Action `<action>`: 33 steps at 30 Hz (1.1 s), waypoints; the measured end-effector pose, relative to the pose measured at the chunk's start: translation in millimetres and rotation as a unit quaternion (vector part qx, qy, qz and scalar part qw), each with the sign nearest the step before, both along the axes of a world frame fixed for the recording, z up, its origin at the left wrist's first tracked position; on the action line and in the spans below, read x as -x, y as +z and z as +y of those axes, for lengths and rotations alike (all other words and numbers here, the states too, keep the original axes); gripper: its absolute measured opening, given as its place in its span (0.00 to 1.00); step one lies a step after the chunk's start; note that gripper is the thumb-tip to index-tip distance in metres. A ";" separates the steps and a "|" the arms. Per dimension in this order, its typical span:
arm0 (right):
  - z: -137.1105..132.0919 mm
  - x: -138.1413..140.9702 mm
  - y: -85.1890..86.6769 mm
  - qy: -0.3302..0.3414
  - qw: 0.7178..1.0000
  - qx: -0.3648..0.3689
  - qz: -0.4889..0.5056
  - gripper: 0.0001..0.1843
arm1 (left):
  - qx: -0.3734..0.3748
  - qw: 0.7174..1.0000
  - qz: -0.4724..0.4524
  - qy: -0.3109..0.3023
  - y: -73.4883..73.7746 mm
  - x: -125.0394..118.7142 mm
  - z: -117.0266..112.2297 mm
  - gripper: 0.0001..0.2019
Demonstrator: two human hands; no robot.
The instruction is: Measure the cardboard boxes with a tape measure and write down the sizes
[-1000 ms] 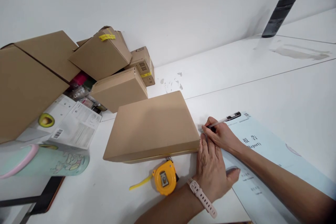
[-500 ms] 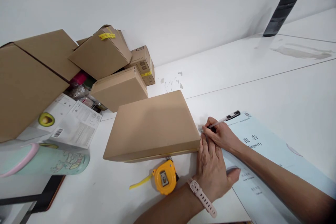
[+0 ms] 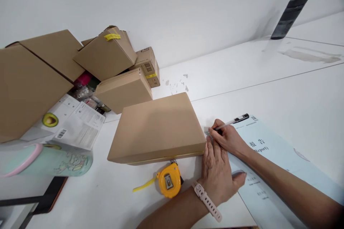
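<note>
My right hand (image 3: 228, 137) is closed around a pen (image 3: 233, 121) with a clear barrel and black cap end, its tip down by the blue paper's left corner and hidden behind my fingers. Lying flat with fingers stretched, my left hand (image 3: 216, 171) wears a pink wristband and presses on the corner of the light blue report (image 3: 271, 164). Its fingertips meet the right hand's fingers and lie against the right end of a closed cardboard box (image 3: 158, 127). A yellow tape measure (image 3: 169, 181) rests in front of the box, a short length of its blade out.
Several cardboard boxes (image 3: 107, 55) are piled at the back left. A white carton with an avocado print (image 3: 80, 121) and a mint green bottle (image 3: 64, 161) with a pink band stand near them. A dark bottle (image 3: 291, 12) stands by the wall at back right.
The view has shifted very slightly, so the boxes sit a little further right. Both hands keep almost the same place, the pen still in the right one.
</note>
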State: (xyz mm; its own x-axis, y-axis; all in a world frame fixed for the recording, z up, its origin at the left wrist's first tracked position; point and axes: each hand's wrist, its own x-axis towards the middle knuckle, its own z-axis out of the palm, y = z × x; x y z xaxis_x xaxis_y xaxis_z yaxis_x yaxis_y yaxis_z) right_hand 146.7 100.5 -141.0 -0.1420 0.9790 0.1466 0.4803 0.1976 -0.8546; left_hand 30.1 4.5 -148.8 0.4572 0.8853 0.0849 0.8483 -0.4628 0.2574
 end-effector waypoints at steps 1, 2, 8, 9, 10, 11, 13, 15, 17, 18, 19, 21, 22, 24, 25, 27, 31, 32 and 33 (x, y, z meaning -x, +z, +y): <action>0.2 0.2 0.1 0.001 1.000 0.000 -0.001 0.13 | -0.001 1.000 0.000 0.000 1.0 0.2 -0.1 0.46; 0.3 0.4 0.1 0.001 1.000 0.000 -0.002 0.13 | -0.001 1.000 -0.001 -0.001 1.9 0.3 -0.2 0.46; 0.6 0.3 -0.4 0.003 1.000 0.006 -0.004 0.13 | 0.024 1.000 -0.011 -0.004 6.1 0.5 0.4 0.46; 0.5 0.3 -0.5 0.004 1.000 0.005 -0.004 0.13 | 0.029 1.000 -0.011 -0.004 6.6 0.5 0.6 0.46; 0.4 0.3 -0.5 0.005 1.000 0.004 -0.004 0.13 | 0.033 0.999 -0.011 -0.003 7.1 0.6 0.7 0.46; 0.2 0.3 -0.6 0.006 1.000 0.003 -0.004 0.12 | 0.035 0.999 -0.011 -0.004 7.6 0.6 0.8 0.46; 0.1 0.4 -0.5 0.006 1.000 0.000 -0.004 0.12 | 0.036 0.999 -0.010 -0.001 8.3 0.7 0.8 0.46; 0.0 0.4 -0.4 0.003 1.000 -0.003 -0.006 0.11 | 0.032 0.999 -0.007 -0.001 9.0 0.6 0.7 0.46; 0.1 0.4 -0.4 0.000 1.000 -0.003 -0.010 0.11 | 0.028 1.000 -0.004 -0.002 9.8 0.6 0.7 0.46; 0.1 0.3 -0.5 -0.001 1.000 -0.001 -0.011 0.11 | 0.028 1.000 -0.003 -0.002 10.3 0.5 0.7 0.46; 0.2 0.2 -0.7 -0.001 1.000 0.002 -0.011 0.11 | 0.030 1.000 -0.003 -0.003 10.9 0.6 0.7 0.46; 0.4 0.1 -1.2 0.001 1.000 0.006 -0.011 0.12 | 0.034 0.999 -0.004 -0.003 11.6 0.8 0.8 0.46; 0.5 0.0 -1.3 0.003 1.000 0.008 -0.010 0.12 | 0.034 0.999 -0.004 -0.004 11.8 0.9 0.8 0.45; 0.6 -0.2 -1.4 0.002 1.000 0.008 -0.009 0.12 | 0.031 1.000 -0.006 -0.005 11.6 1.0 0.5 0.45; 0.6 -0.2 -1.3 -0.001 1.000 0.007 -0.009 0.12 | 0.028 1.000 -0.006 -0.004 11.3 1.0 0.3 0.45; 0.6 -0.2 -0.8 -0.007 1.000 0.006 -0.009 0.12 | 0.025 1.000 -0.006 -0.002 10.6 0.7 -0.2 0.46; 0.4 0.3 -0.5 -0.009 1.000 0.002 -0.014 0.12 | 0.031 0.999 0.003 -0.002 10.4 0.3 0.5 0.46; 0.4 0.4 -0.7 -0.009 1.000 0.002 -0.015 0.12 | 0.032 0.999 0.004 -0.003 10.4 0.3 0.9 0.45; 0.5 0.5 -0.9 -0.008 1.000 0.002 -0.014 0.12 | 0.030 1.000 0.005 -0.004 10.4 0.4 1.4 0.45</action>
State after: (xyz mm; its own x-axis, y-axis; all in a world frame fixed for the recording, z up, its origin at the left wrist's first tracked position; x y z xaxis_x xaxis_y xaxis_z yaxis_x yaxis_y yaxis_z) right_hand 146.2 101.0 -141.9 -0.1296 0.9818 0.1390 0.5078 0.1861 -0.8411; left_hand 29.7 5.9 -138.5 0.4644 0.8852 0.0273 0.8475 -0.4531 0.2765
